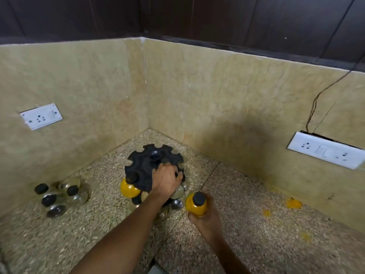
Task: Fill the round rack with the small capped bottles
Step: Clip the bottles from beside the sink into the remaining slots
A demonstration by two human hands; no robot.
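Deep in the corner of the counter (pixel 256 224) stands the rack (pixel 147 165), a black round disc w/ scalloped notches around its rim, matte plastic by the look. Left hand (pixel 166 181) lies on its near-right edge, fingers (pixel 178 177) curled over the rim; can't tell if they pinch a clear bottle below or just steady the rack. Right hand (pixel 205 216) grips a yellow bottle (pixel 196 204) upright, fingers closed round its body, black cap up, just right of the rack.

One yellow-filled bottle (pixel 128 187) already hangs at the near-left notch, cap above the disc; clear ones sit low on the near side, partly hidden by the arm. Far notches look empty. Spare bottles (pixel 59 196), clear glass-like w/ black caps, lie in a loose cluster well left, some tipped.

Risks, as I judge them: rack is loaded on the near side only, so it may tip toward the person if the left hand lets go. Bottle bodies look smooth and rounded, so a neck that misses its notch could slip and drop. Left arm blocks the sightline to nearby notches, so aiming there is partly blind. Yellow stains (pixel 294 203) on the speckled stone at right suggest leaks are possible; a loose cap would spill more. Spare bottles on their sides could roll if bumped.
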